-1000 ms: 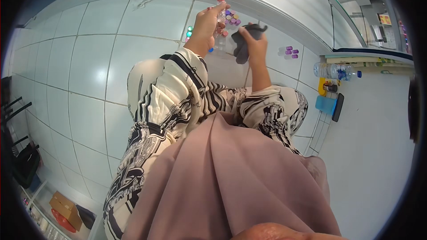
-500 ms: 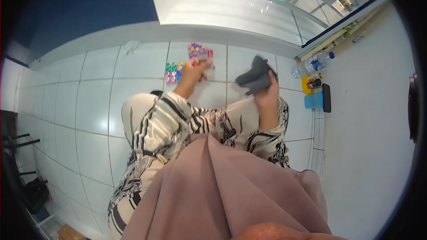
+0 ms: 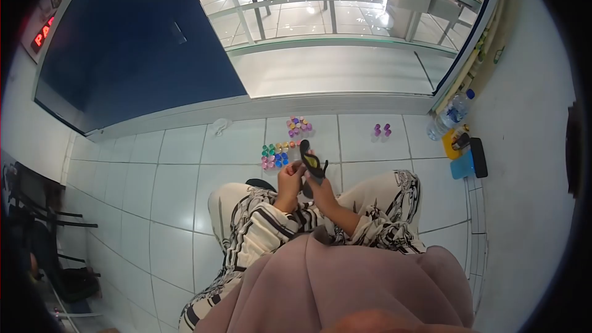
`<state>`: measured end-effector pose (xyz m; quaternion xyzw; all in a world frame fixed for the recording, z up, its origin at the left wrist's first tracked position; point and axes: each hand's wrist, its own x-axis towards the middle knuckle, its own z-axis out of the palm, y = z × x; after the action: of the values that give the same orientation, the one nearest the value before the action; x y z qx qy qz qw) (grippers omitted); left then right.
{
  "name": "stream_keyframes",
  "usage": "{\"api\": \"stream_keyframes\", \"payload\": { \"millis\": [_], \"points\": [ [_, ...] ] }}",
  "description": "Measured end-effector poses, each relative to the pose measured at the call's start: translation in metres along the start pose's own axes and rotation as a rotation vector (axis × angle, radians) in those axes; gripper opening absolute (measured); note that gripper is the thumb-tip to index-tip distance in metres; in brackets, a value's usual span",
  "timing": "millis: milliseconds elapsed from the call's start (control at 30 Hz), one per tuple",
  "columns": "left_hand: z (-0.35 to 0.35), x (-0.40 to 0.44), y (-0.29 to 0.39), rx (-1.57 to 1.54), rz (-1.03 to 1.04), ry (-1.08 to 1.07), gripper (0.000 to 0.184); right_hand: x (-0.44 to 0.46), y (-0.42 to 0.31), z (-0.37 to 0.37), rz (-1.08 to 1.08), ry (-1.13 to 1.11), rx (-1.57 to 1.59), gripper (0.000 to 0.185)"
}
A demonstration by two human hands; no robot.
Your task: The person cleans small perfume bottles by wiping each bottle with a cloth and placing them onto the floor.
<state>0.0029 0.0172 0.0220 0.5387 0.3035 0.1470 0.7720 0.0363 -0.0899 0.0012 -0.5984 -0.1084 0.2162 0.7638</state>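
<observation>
My right hand (image 3: 322,192) grips a dark grey, soft-looking pouch (image 3: 313,171), held up with a yellow-green patch showing near its middle. Close against its left side is my left hand (image 3: 290,184), fingers drawn together; whatever they pinch is too small to make out. Just beyond the hands, small shiny coloured pieces (image 3: 275,155) stand in rows on the floor, in green, pink, blue and gold. A second cluster of mostly purple and pink pieces (image 3: 300,126) lies behind them. Farther right sits a small purple group (image 3: 382,129).
White floor tiles (image 3: 234,142) surround my crossed legs. A glass display case (image 3: 333,74) and a blue panel (image 3: 142,43) stand ahead. Along the right wall are a water bottle (image 3: 450,116), a yellow item (image 3: 453,142) and a blue container (image 3: 464,165). A crumpled white scrap (image 3: 220,126) lies left.
My left hand has drawn back from the coloured pieces to the pouch. My right hand has brought the pouch leftward, uncovering the purple group. The camera view has tilted upward.
</observation>
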Motion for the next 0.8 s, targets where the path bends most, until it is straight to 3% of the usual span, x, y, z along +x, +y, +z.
{"api": "stream_keyframes", "payload": {
  "millis": [100, 133, 233, 333, 467, 533, 600, 700, 800],
  "points": [
    [0.008, -0.005, -0.002, 0.108, -0.114, -0.127, 0.024, 0.024, 0.004, -0.013, -0.005, 0.055, -0.02, 0.036],
    [0.012, -0.005, -0.004, 0.122, -0.119, -0.174, 0.025, 0.031, -0.005, -0.028, 0.173, 0.037, -0.025, 0.038],
    [0.023, -0.007, -0.013, 0.147, -0.122, -0.286, 0.027, 0.047, -0.03, -0.023, -0.03, 0.365, 0.177, 0.038],
    [0.03, -0.004, -0.015, 0.146, -0.07, -0.288, 0.027, 0.045, -0.032, -0.044, 0.144, 0.228, 0.13, 0.039],
    [0.02, 0.012, -0.016, 0.032, 0.022, -0.085, 0.023, 0.009, -0.032, -0.013, 0.007, 0.005, -0.118, 0.037],
    [0.015, 0.009, -0.01, 0.017, 0.017, -0.063, 0.023, 0.01, 0.015, -0.009, -0.156, 0.038, -0.11, 0.039],
    [0.01, 0.004, -0.013, 0.054, 0.01, -0.058, 0.023, 0.009, -0.005, -0.012, -0.073, 0.034, -0.086, 0.041],
    [0.015, -0.013, -0.012, 0.172, -0.07, -0.3, 0.024, 0.027, -0.025, -0.034, 0.122, 0.097, -0.001, 0.042],
    [0.024, -0.022, -0.016, 0.162, -0.013, -0.321, 0.022, 0.031, -0.045, -0.039, -0.053, 0.255, 0.026, 0.041]
  ]
}}
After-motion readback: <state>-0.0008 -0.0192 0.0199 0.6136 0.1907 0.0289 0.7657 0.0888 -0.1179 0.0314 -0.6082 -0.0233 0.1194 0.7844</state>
